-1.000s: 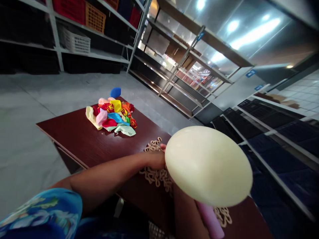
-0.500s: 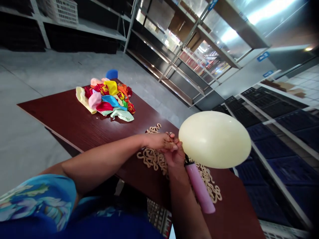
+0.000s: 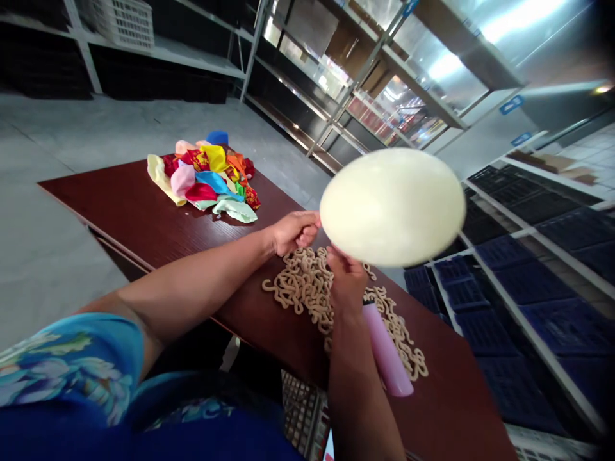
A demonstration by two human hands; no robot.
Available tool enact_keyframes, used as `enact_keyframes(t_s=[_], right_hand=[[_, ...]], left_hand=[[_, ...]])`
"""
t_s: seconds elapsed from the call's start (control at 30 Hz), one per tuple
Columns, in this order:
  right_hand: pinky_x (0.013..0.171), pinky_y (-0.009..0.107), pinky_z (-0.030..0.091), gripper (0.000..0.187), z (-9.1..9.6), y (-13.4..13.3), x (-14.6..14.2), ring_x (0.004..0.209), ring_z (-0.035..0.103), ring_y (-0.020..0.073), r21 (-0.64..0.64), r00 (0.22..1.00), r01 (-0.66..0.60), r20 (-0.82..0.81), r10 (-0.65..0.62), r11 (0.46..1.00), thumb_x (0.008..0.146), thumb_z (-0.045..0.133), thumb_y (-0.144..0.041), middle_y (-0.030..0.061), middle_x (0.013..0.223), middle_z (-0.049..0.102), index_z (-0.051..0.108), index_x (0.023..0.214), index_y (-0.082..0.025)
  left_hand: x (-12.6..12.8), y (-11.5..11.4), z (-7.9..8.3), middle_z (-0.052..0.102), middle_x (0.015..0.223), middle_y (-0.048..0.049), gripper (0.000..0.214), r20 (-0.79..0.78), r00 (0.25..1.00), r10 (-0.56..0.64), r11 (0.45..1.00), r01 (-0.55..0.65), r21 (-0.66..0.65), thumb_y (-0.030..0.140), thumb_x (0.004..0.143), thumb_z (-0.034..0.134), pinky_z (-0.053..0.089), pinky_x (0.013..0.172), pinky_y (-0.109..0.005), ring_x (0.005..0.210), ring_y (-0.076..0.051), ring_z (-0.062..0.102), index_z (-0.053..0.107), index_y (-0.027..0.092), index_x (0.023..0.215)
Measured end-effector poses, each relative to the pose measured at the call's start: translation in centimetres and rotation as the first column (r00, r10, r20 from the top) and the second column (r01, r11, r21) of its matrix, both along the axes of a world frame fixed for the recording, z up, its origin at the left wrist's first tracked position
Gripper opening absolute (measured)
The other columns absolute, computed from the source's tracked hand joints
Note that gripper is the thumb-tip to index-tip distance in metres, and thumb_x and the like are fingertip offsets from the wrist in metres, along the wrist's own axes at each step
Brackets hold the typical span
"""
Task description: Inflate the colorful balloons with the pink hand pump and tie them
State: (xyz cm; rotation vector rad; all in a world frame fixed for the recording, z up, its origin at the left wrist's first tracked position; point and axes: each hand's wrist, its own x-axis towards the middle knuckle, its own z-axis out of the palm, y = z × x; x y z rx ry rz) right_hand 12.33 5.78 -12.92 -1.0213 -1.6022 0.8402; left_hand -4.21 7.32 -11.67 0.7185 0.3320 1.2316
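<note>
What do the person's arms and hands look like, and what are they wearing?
Both arms are bare from the upper arm down. The left hand and right hand wear no gloves, and no rings, watch or bracelets show. The only clothing in view is a short blue sleeve on the left arm, printed with pale green and white flowers.

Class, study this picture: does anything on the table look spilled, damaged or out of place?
Nothing looks damaged. The heap of deflated balloons and the beige clips lie in loose, untidy piles on the table; the inflated balloon appears intact.
</note>
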Motion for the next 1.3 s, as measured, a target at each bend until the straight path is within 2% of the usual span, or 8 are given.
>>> enact_keyframes(t_s=[0.23,0.37,0.47,0.57,0.73,0.9,1.07,1.3], right_hand=[[0.083,0.034,0.041,0.024,-0.7,1.4,1.9,0.089,0.055,0.0175,0.385,0.831,0.092,0.478,-0.284,0.918,0.081,0.049,-0.034,0.0067,0.092,0.064,0.064,0.089,-0.017],[0.074,0.032,0.040,0.028,-1.0,1.7,2.2,0.074,0.051,0.0173,0.411,0.678,0.180,0.606,-0.415,0.894,0.078,0.051,-0.042,0.0068,0.079,0.061,0.063,0.074,-0.017],[0.067,0.029,0.038,0.026,-1.2,1.6,2.5,0.067,0.049,0.0155,0.317,0.609,0.113,0.727,-0.318,0.942,0.070,0.059,-0.044,0.0034,0.071,0.058,0.061,0.062,-0.019],[0.064,0.026,0.038,0.023,-0.9,1.5,2.8,0.065,0.049,0.0134,0.243,0.660,0.059,0.718,-0.220,0.968,0.074,0.055,-0.037,0.0017,0.069,0.058,0.062,0.061,-0.020],[0.072,0.026,0.040,0.028,0.7,1.2,2.8,0.074,0.053,0.0138,0.292,0.870,0.215,0.376,-0.319,0.932,0.082,0.048,-0.040,0.0028,0.078,0.062,0.063,0.077,-0.017],[0.063,0.024,0.042,0.032,1.3,0.4,1.8,0.063,0.051,0.0105,0.076,0.985,0.139,0.096,-0.146,0.987,0.086,0.040,-0.043,0.0010,0.075,0.062,0.056,0.078,-0.017],[0.064,0.025,0.044,0.023,0.7,-0.3,1.1,0.060,0.052,0.0116,0.109,0.950,0.015,0.308,-0.048,0.994,0.081,0.050,-0.040,-0.0019,0.063,0.058,0.059,0.077,-0.019],[0.071,0.028,0.045,0.017,0.3,-0.4,1.2,0.072,0.057,0.0149,0.398,0.808,-0.029,0.550,-0.213,0.917,0.081,0.050,-0.035,0.0016,0.078,0.064,0.062,0.081,-0.022]], left_hand=[[-2.0,1.7,-0.8,0.029,0.051,0.0065,0.019,0.136,0.982,0.129,0.990,-0.119,-0.077,0.031,0.083,0.050,0.020,0.035,-0.013,0.038,-0.004,0.029,0.046,0.015,0.074],[-1.8,1.8,-1.1,0.032,0.054,0.0058,0.018,0.122,0.977,0.175,0.983,-0.166,-0.081,0.031,0.082,0.052,0.021,0.035,-0.014,0.039,-0.004,0.029,0.047,0.015,0.075],[-1.7,1.6,-1.1,0.032,0.054,0.0055,0.017,0.111,0.979,0.172,0.984,-0.167,-0.058,0.030,0.082,0.051,0.021,0.035,-0.014,0.040,-0.004,0.029,0.048,0.015,0.075],[-1.6,1.5,-1.1,0.032,0.055,0.0055,0.018,0.107,0.983,0.151,0.988,-0.146,-0.057,0.030,0.082,0.052,0.022,0.035,-0.014,0.040,-0.004,0.029,0.048,0.015,0.074],[-1.4,1.4,-1.1,0.034,0.056,0.0049,0.019,0.099,0.989,0.109,0.993,-0.104,-0.057,0.032,0.081,0.054,0.023,0.036,-0.014,0.040,-0.004,0.031,0.049,0.015,0.075],[-0.5,1.0,-0.8,0.047,0.062,0.0015,0.020,-0.015,0.982,0.186,0.981,-0.186,-0.056,0.033,0.080,0.055,0.024,0.036,-0.015,0.041,-0.003,0.036,0.053,0.013,0.076],[1.2,-0.3,-0.8,0.058,0.061,-0.0018,0.030,-0.338,0.918,0.209,0.978,-0.191,0.086,0.042,0.080,0.053,0.026,0.035,-0.017,0.036,-0.004,0.037,0.060,0.013,0.084],[2.3,-1.5,-0.9,0.048,0.040,0.0007,0.037,-0.661,0.702,0.266,0.955,-0.098,0.280,0.046,0.082,0.046,0.030,0.039,-0.019,0.035,-0.008,0.042,0.065,0.014,0.080]])
